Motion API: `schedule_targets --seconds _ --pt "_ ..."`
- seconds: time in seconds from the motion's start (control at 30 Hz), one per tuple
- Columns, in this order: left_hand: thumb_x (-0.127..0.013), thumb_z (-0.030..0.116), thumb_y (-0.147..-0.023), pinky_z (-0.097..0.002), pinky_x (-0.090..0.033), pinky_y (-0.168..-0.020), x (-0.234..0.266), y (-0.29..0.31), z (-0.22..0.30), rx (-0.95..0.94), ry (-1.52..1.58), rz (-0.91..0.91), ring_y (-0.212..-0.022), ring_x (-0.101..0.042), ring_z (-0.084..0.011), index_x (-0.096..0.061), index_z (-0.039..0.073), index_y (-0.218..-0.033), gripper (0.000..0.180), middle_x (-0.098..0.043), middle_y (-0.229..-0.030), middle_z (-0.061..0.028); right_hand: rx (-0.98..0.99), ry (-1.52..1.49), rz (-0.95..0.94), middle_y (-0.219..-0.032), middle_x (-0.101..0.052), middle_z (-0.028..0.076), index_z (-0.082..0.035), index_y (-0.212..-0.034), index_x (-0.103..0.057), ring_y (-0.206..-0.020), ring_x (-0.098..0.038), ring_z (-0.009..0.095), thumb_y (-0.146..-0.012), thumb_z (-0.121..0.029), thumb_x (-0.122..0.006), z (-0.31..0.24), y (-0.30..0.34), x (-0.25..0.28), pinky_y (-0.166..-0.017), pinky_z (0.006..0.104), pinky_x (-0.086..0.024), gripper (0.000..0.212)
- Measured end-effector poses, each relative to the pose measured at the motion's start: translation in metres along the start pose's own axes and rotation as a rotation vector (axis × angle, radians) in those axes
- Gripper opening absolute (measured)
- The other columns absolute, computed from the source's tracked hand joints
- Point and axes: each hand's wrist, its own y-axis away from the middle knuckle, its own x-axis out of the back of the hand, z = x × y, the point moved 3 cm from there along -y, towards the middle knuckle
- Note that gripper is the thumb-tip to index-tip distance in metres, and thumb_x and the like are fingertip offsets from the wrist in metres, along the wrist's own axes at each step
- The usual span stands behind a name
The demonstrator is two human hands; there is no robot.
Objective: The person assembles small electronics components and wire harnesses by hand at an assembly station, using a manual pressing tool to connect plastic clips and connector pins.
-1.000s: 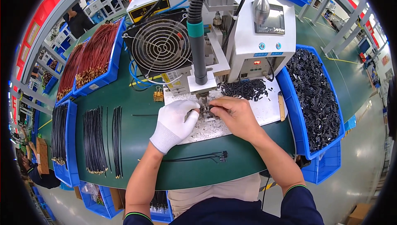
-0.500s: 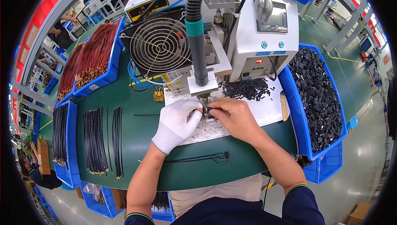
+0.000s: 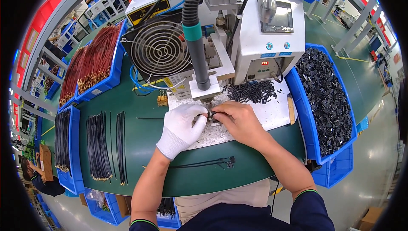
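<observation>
My left hand [image 3: 183,125], in a white glove with bare fingertips, pinches a thin black cable whose tail [image 3: 149,117] sticks out to the left. My right hand [image 3: 241,121] is bare, with thumb and forefinger closed on a small dark piece hidden mostly by the fingers. The fingertips of both hands nearly meet at a small metal fixture [image 3: 211,116], below the head of a white bench machine [image 3: 272,40]. Below my hands, a few black cables with black connectors at their right ends [image 3: 230,162] lie on the green table [image 3: 204,179].
Small black sleeves [image 3: 250,91] lie heaped behind my right hand. At right stands a blue bin [image 3: 309,139] of black parts. Black cables [image 3: 98,146] lie in rows at left, beside a blue bin [image 3: 75,146]. A fan [image 3: 161,50] and black hose [image 3: 199,61] stand close ahead.
The view has shifted slightly. Both hands stay at the fixture, the right fingers bent a little differently. At far left, another person has moved slightly beside a cardboard box.
</observation>
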Motion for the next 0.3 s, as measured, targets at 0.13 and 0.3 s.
schedule_targets --seconds 0.13,0.3 --pt "-0.077 0.014 -0.095 -0.0445 -0.061 -0.08 -0.0005 -0.0009 0.0008 -0.007 0.001 0.0 -0.086 -0.077 -0.0369 -0.083 0.004 -0.1 0.012 -0.08 -0.095 -0.0155 0.027 0.015 0.013 -0.107 -0.083 0.02 0.005 -0.12 -0.082 -0.095 -0.081 0.035 -0.103 -0.003 -0.079 0.0004 -0.0002 -0.0005 -0.085 0.0406 -0.063 0.019" --pt "-0.075 0.018 -0.098 -0.0483 -0.062 -0.08 -0.0009 -0.0011 0.0002 -0.006 -0.008 -0.02 -0.088 -0.078 -0.0381 -0.081 0.009 -0.101 0.011 -0.081 -0.096 -0.013 0.027 0.022 0.006 -0.109 -0.083 0.02 0.005 -0.12 -0.082 -0.096 -0.081 0.035 -0.103 -0.003 -0.078 0.0004 -0.0005 -0.0005 -0.087 0.0411 -0.063 0.019"
